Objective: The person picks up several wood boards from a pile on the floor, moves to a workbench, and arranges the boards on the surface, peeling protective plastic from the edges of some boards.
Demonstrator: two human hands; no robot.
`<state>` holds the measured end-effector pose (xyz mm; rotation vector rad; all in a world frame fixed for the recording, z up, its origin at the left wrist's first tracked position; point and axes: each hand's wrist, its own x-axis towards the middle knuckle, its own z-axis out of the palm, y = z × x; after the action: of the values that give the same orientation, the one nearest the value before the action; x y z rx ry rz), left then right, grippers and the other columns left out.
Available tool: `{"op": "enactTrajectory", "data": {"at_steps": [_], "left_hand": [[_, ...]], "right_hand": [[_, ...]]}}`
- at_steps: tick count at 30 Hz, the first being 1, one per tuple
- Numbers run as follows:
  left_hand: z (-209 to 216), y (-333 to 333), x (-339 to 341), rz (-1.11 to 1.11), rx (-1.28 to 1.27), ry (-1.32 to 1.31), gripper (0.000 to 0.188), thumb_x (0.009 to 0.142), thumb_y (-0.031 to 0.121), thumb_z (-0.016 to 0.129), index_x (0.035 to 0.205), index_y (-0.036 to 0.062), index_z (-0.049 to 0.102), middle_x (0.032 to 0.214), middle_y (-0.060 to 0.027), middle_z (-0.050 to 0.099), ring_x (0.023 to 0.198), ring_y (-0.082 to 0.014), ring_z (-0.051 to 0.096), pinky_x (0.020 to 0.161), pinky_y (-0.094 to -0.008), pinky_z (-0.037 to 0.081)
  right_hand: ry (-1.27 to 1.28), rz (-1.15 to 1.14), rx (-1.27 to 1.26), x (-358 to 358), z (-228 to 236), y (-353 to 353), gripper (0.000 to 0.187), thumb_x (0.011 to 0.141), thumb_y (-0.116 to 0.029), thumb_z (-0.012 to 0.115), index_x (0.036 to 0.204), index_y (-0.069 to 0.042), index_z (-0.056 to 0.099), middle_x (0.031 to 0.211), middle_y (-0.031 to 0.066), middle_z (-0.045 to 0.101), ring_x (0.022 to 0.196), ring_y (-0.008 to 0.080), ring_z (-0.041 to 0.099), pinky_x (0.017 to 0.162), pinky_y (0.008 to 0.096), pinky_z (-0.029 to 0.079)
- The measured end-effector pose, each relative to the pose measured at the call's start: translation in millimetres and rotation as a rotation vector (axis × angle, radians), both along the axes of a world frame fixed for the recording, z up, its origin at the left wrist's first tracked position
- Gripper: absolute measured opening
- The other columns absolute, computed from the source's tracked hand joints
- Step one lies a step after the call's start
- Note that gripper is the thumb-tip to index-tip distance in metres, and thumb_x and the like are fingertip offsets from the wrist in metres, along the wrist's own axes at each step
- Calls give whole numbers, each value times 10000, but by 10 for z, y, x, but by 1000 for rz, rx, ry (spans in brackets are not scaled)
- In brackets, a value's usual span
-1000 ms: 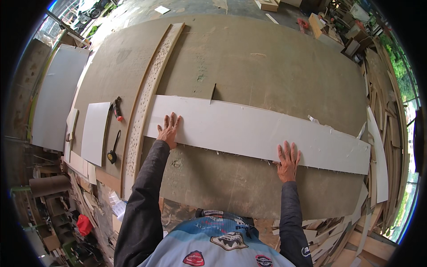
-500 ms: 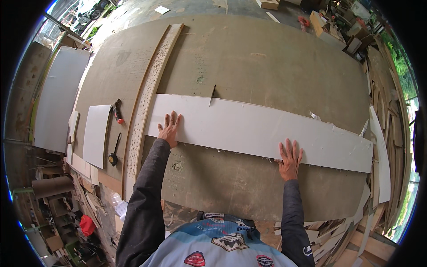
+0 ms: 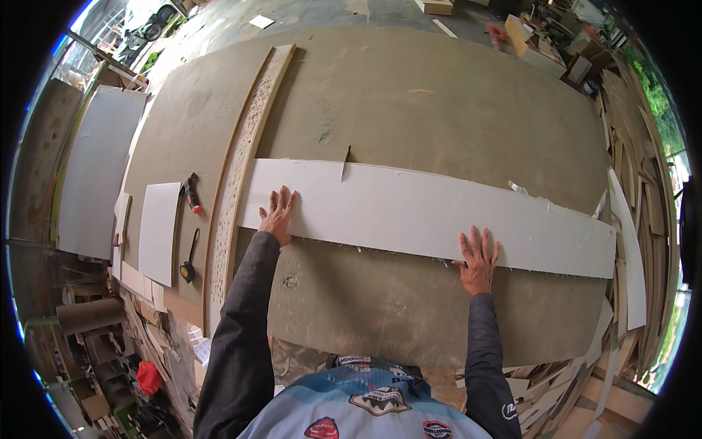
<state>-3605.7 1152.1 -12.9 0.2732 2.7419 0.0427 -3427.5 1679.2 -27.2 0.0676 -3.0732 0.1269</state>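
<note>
A long white board (image 3: 380,208) lies across the table in front of me, its left end against a long wooden strip pitted with small holes (image 3: 238,175). Near that end, my left hand (image 3: 277,217) rests flat on the board's near edge with fingers spread. Farther right, my right hand (image 3: 477,261) lies on the same edge, its fingers stretched out and apart. Neither hand grips anything. A thin dark pointed tool (image 3: 346,159) sits at the board's far edge, partly over its white face; its kind is hard to make out.
Left of the strip lie a red-and-black handled tool (image 3: 192,194), a tape measure (image 3: 189,271) and a small white panel (image 3: 160,234). The brown table (image 3: 439,95) stretches beyond the board. Wood offcuts (image 3: 647,219) are heaped along the right side, and a white sheet (image 3: 102,172) stands at the left.
Both hands keep their places on the white board, and the board stays against the strip. The whole view has tilted slightly.
</note>
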Motion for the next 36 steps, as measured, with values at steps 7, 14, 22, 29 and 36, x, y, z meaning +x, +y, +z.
{"op": "enactTrajectory", "data": {"at_steps": [7, 14, 22, 29, 36], "left_hand": [[-1, -30, -41, -38, -4, 18, 1307, 579, 2, 753, 1658, 240, 55, 1727, -129, -20, 1576, -425, -1, 1113, -795, 209], [45, 18, -87, -19, -9, -14, 1314, 578, 0, 750, 1658, 245, 44, 1727, -133, -39, 1577, -423, -9, 1115, -795, 205], [1, 6, -153, -27, -7, -1, 1316, 576, -30, 742, 1659, 250, 48, 1729, -114, -44, 1578, -418, -7, 1123, -790, 194], [15, 51, -267, -20, -23, -6, 1324, 574, -22, 761, 1658, 261, 54, 1729, -111, -44, 1578, -416, -7, 1131, -782, 191], [37, 121, -386, -6, -42, -16, 1328, 589, 8, 798, 1657, 260, 50, 1728, -122, -34, 1578, -417, -3, 1132, -779, 191]], "right_hand": [[7, -3, -33, -32, 20, -19, 740, 903, -485, 630, 1574, -276, 400, 1692, 14, 245, 1574, 332, 137, 1241, 645, 76], [1, -5, -56, -74, -7, -7, 787, 889, -407, 679, 1596, -303, 349, 1703, -8, 214, 1578, 317, 126, 1246, 636, 74], [8, -12, -40, -112, -46, -7, 782, 896, -436, 662, 1598, -306, 343, 1705, -16, 209, 1578, 314, 123, 1250, 633, 70], [8, -17, -48, -232, 26, 11, 734, 895, -444, 663, 1567, -289, 410, 1695, -4, 236, 1576, 312, 133, 1246, 639, 79], [24, -22, -63, -326, 42, 20, 705, 888, -440, 676, 1539, -274, 460, 1681, -1, 271, 1569, 308, 155, 1239, 649, 87]]}}
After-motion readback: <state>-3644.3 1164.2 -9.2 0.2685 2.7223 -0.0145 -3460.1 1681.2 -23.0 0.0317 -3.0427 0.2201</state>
